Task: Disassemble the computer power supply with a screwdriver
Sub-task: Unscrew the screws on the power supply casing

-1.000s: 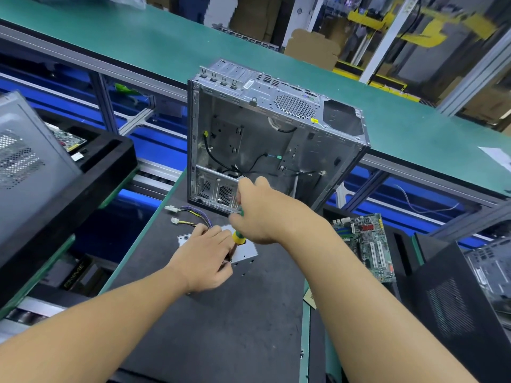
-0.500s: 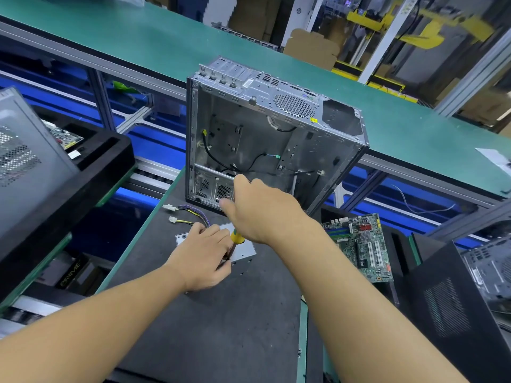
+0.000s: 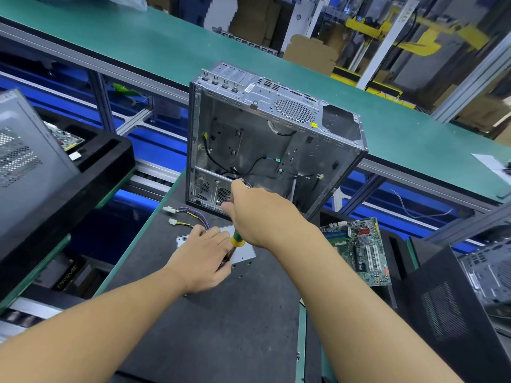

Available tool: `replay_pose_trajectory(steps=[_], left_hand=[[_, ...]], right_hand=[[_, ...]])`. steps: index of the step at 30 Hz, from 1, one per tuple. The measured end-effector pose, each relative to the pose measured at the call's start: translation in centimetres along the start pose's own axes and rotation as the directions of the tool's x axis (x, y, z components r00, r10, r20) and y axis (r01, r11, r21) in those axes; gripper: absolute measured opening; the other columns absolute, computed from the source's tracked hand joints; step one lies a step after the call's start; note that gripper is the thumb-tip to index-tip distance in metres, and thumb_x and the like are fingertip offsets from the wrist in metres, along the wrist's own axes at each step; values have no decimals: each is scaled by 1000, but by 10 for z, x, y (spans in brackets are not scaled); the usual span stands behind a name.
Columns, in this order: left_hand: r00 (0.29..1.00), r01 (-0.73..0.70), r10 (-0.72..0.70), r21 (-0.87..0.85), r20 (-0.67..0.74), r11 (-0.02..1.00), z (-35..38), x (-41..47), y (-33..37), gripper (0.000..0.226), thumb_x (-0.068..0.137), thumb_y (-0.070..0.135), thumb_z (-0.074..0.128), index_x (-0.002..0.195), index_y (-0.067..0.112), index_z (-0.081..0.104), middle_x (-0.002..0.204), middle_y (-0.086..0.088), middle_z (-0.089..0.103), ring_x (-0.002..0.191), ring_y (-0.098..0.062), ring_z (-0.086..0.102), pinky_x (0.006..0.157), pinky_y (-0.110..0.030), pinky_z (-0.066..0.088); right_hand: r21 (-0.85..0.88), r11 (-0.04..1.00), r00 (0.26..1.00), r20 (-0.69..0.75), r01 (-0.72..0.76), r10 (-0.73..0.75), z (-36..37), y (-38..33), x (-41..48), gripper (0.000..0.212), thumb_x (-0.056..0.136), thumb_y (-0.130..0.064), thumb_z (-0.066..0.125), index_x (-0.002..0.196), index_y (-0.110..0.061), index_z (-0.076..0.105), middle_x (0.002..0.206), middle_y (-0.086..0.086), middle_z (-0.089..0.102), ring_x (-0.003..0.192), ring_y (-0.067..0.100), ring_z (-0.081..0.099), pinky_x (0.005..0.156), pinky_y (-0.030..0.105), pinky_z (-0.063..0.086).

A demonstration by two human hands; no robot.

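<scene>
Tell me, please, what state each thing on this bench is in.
Silver metal power supply box: lying flat under left hand.
Green and yellow screwdriver: gripped by right hand, pointing down.
Grey metal computer case: upright, side open.
Green circuit board: lying flat, loose.
Purple and yellow cables: unplugged, loose.

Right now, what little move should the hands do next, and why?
Probably twist the screwdriver to loosen a screw. The right hand grips its green-and-yellow handle, pointing it down at the power supply, and the left hand holds that box steady on the dark mat. The tip is hidden, so I can't see the screw.
</scene>
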State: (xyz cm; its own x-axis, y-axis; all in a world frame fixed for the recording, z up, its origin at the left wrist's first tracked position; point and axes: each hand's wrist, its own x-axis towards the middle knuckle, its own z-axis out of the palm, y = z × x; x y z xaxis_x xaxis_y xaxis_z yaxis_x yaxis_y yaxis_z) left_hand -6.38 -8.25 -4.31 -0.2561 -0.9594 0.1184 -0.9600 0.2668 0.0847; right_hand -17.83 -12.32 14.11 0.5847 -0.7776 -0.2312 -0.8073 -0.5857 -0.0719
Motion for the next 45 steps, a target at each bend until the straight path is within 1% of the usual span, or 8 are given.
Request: replay_pose_trajectory(steps=[4,9,14,19,27,37,40,45], left_hand=[[999,-4,3,-13,-37,1000,-1,1,-1,25,87,46,27,79,25,40,87,9,49,90,-18,46,81,-37,36],[981,-29,31,15,-193,999,-6,-1,2,23,78,40,44,67,24,31,70,10,28,67,-18,45,64,-35,42],[1000,4,-4,26,-20,1000,4,2,-1,25,84,46,32,81,24,44,90,9,51,91,-18,45,79,-36,32],[996,-11,13,20,-92,1000,1,1,0,25,81,43,39,74,22,51,79,7,53,82,-19,50,74,-35,37],[995,-34,29,-46,-93,998,3,-1,-1,22,87,42,38,81,25,51,88,9,54,90,-18,48,80,-36,35],[995,-52,36,-177,-94,983,7,3,-1,10,100,31,38,92,27,42,86,13,41,84,-14,39,85,-33,29],[997,62,-76,-412,-18,909,-7,11,15,21,96,27,47,80,34,35,71,15,44,74,-8,40,79,-27,30],[930,356,-299,-728,215,586,-12,22,78,15,83,15,60,78,25,51,64,5,63,58,-8,54,53,-16,39]], right_hand=[[17,1000,999,39,14,-14,-1,1,1,12,97,-18,41,108,-15,40,106,6,42,78,31,52,63,36,41],[52,998,997,67,-28,25,-3,0,1,16,92,-28,43,104,-18,38,108,5,35,83,32,50,59,34,34],[57,998,1000,-12,-14,15,0,2,2,21,103,-38,32,99,-18,36,81,1,45,80,32,49,65,39,37],[105,994,997,61,33,-39,-5,1,2,12,95,-19,41,107,-17,42,109,5,41,89,32,50,71,40,45],[57,998,999,-5,-39,39,1,1,1,22,102,-40,36,102,-17,36,89,2,46,82,32,51,62,37,36],[159,986,997,-53,-54,63,-10,22,-17,15,102,-26,42,107,-12,41,99,10,56,81,33,56,71,42,51],[201,975,988,-97,-96,117,-20,34,-31,16,102,-28,42,106,-12,42,98,11,56,82,34,56,71,42,50],[207,950,956,-131,-234,264,-32,65,-61,14,101,-24,44,106,-11,43,94,10,60,81,32,58,66,40,45]])
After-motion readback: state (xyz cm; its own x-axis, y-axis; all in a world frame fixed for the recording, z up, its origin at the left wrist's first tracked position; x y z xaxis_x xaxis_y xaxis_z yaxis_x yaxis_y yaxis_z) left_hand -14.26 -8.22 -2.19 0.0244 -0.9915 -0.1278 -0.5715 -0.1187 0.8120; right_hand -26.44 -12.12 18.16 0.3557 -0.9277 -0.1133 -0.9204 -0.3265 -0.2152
